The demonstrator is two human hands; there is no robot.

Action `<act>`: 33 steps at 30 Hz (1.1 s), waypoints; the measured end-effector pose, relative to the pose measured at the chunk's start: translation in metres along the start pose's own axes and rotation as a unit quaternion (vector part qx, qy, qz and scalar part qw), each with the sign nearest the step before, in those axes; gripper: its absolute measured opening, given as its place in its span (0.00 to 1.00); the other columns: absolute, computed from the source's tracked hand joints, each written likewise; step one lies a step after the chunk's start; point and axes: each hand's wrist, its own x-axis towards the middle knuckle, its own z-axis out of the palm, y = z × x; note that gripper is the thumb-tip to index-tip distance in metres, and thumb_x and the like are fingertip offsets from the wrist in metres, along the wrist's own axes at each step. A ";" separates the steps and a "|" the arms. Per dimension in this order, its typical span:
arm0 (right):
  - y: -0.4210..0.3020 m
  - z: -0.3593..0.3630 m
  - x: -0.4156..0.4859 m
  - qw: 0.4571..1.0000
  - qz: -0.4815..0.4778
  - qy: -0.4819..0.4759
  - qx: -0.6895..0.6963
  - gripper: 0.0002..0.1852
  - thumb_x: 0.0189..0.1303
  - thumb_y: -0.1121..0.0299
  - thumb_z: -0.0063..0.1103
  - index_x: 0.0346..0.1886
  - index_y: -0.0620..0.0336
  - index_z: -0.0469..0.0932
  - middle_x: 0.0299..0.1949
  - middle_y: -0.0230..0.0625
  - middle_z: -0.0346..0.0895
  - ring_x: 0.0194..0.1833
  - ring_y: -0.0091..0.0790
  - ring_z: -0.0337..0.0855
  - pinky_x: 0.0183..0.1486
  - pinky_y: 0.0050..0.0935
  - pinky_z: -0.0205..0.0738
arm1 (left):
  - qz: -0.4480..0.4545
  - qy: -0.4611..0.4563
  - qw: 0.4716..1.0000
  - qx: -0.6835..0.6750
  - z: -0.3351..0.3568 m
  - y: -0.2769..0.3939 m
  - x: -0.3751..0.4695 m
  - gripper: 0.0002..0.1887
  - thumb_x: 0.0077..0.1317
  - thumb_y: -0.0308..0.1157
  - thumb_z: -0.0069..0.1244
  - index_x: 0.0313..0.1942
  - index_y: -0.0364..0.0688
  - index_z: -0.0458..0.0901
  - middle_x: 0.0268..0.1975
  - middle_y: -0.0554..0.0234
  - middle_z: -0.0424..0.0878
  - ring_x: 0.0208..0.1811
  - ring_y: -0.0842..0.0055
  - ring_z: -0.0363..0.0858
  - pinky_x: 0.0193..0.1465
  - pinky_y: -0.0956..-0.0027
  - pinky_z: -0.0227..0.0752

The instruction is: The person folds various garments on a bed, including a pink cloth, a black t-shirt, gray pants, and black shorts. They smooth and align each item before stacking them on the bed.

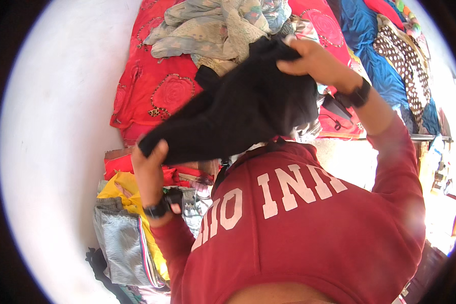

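A black cloth garment (247, 106) is stretched slantwise in the air in front of my chest. My left hand (150, 167) grips its lower left end, with the thumb on top of the fabric. At the upper right end, my right hand (307, 60) pinches the cloth between thumb and fingers. A short black flap sticks up from the garment's upper edge. Folds hide its full shape, so its exact kind is unclear. Behind it lies a rumpled pale patterned cloth (220, 30) on a red rose-patterned bedspread (136, 102).
Folded grey trousers with side stripes (121, 239) and yellow cloth (121, 186) are stacked at lower left, beside a white wall (53, 133). Blue fabric (368, 57) and a brown polka-dot cloth (402, 57) lie at upper right. A dark strap-like item (336, 106) rests near my right wrist.
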 end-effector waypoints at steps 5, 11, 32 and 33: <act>-0.041 -0.042 0.017 0.987 -0.112 -0.042 0.111 0.17 0.65 0.63 0.69 0.51 0.63 0.81 0.39 0.32 0.83 0.42 0.23 0.81 0.47 0.27 0.76 | 0.061 0.078 0.975 -0.199 -0.012 0.014 0.035 0.15 0.66 0.20 0.55 0.53 0.31 0.81 0.46 0.62 0.83 0.49 0.78 0.79 0.57 0.72 0.71; -0.097 -0.084 0.000 0.647 -0.451 -0.576 0.214 0.28 0.79 0.52 0.32 0.53 0.70 0.77 0.50 0.51 0.80 0.48 0.47 0.85 0.47 0.37 0.82 | 0.415 -0.366 0.802 -0.224 -0.069 0.081 0.018 0.08 0.70 0.34 0.54 0.37 0.39 0.83 0.37 0.47 0.83 0.30 0.62 0.81 0.33 0.62 0.77; -0.137 0.021 0.123 0.844 -0.500 -0.111 0.158 0.13 0.59 0.73 0.71 0.46 0.64 0.83 0.42 0.43 0.83 0.46 0.42 0.81 0.52 0.37 0.75 | 0.184 -0.023 0.937 -0.297 0.064 0.063 0.095 0.13 0.74 0.23 0.50 0.57 0.39 0.75 0.54 0.60 0.82 0.51 0.80 0.82 0.56 0.71 0.77; -0.147 0.024 0.127 0.840 -0.515 -0.087 0.149 0.13 0.59 0.73 0.71 0.46 0.64 0.83 0.42 0.44 0.83 0.46 0.43 0.81 0.52 0.36 0.75 | 0.170 0.036 0.949 -0.262 0.070 0.053 0.091 0.14 0.74 0.24 0.49 0.58 0.39 0.75 0.55 0.59 0.82 0.51 0.79 0.82 0.57 0.70 0.77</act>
